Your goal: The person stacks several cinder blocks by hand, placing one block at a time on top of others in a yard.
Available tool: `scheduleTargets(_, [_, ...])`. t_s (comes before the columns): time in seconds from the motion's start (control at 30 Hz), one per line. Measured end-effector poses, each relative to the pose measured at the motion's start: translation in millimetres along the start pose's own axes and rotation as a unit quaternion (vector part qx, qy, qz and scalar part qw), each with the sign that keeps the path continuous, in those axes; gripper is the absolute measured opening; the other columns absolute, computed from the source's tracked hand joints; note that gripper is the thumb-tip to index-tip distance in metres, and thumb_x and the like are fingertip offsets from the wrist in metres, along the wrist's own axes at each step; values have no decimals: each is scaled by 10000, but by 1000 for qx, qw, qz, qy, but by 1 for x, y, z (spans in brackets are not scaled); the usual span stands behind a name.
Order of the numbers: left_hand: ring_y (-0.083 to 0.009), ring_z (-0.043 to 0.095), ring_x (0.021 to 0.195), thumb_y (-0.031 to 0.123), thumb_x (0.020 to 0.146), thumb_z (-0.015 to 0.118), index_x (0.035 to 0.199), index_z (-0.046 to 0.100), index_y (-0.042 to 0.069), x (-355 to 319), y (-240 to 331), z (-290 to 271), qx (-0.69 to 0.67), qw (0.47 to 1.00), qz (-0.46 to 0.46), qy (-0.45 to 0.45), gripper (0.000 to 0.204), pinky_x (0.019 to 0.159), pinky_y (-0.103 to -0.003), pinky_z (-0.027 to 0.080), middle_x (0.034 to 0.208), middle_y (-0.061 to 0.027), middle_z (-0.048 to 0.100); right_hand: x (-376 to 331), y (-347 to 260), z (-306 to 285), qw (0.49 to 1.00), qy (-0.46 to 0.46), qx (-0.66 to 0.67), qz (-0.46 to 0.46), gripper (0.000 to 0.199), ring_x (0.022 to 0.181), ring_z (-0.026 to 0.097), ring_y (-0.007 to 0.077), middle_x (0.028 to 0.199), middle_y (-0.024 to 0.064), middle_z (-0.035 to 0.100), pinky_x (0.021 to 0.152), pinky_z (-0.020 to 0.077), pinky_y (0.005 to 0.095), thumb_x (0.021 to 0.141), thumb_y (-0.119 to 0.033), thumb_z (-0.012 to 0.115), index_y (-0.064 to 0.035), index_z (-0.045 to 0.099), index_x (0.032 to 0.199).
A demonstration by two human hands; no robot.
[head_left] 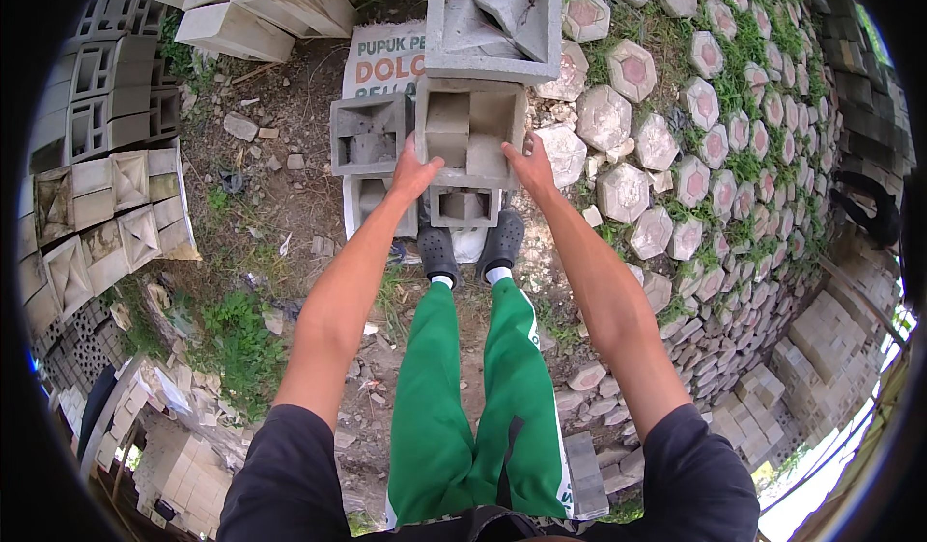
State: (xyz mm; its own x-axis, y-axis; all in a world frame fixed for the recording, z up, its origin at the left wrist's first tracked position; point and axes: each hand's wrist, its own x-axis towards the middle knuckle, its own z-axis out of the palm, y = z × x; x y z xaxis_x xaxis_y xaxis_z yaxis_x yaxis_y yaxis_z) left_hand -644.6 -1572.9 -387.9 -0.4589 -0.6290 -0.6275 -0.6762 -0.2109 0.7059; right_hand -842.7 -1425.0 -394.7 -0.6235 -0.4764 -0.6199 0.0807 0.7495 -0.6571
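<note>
Both my arms reach forward to a grey concrete ventilation block (470, 127), square with an open hollow face. My left hand (413, 170) grips its left side, thumb over the near edge. On the opposite side my right hand (531, 164) clasps the wall, thumb on the rim. A larger-looking block (493, 21) with angled inner faces adjoins its far edge. Just left is a smaller-looking block (368, 134), with another block (379, 204) nearer me. One more block (464, 206) shows below the held one, close to my shoes. Whether the held block touches those beneath is hidden.
A printed white sack (386, 55) lies under the blocks. Hexagonal pavers (623, 193) cover the grassy ground at right. Stacked pale blocks (261, 6) stand far left, and patterned blocks (101, 214) line the left. My dark clogs (500, 243) are close to the near blocks.
</note>
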Motion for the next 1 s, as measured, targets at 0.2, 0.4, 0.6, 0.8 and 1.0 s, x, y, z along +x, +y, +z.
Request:
scheduleTargets(0.2, [-270,536,1151,101,726,631,1374,390,10,19,12,1,-74,997,-10,-11,697,991,-350,397,1237,-174,568,22,-17,11,999,2,23,-27,664,1092,574,303,1202,223,572,939,438,362,730,-185,716,32,436,1291])
scheduleTargets(0.4, [-238,515,1090,61,717,599,1349,387,-32,15,26,-3,-145,988,-36,-45,673,956,-335,394,1199,-144,559,26,-12,13,976,-56,209,-31,748,1098,554,251,1211,171,559,916,444,331,689,-13,621,-3,345,1384])
scheduleTargets(0.6, [-213,502,1035,31,680,546,1381,372,10,-7,17,-1,-173,983,-28,-52,722,921,-307,397,1160,-117,560,-1,-18,3,971,-118,206,0,808,1039,541,252,1214,159,538,901,439,320,652,58,512,-47,287,1421])
scheduleTargets(0.8, [-194,512,1021,-1,663,538,1362,400,19,-102,-12,9,-203,976,-70,-41,713,879,-292,416,1125,-102,570,-99,5,-9,964,-123,231,43,830,1076,536,267,1215,158,544,906,449,334,636,47,512,-55,288,1429])
scheduleTargets(1.0, [-218,516,1090,-28,667,506,1456,273,41,-232,5,8,-204,967,-123,-85,825,891,-296,438,1250,-139,521,-220,13,-47,949,-108,269,125,758,961,573,237,1124,120,598,815,488,333,636,52,539,-57,397,1373])
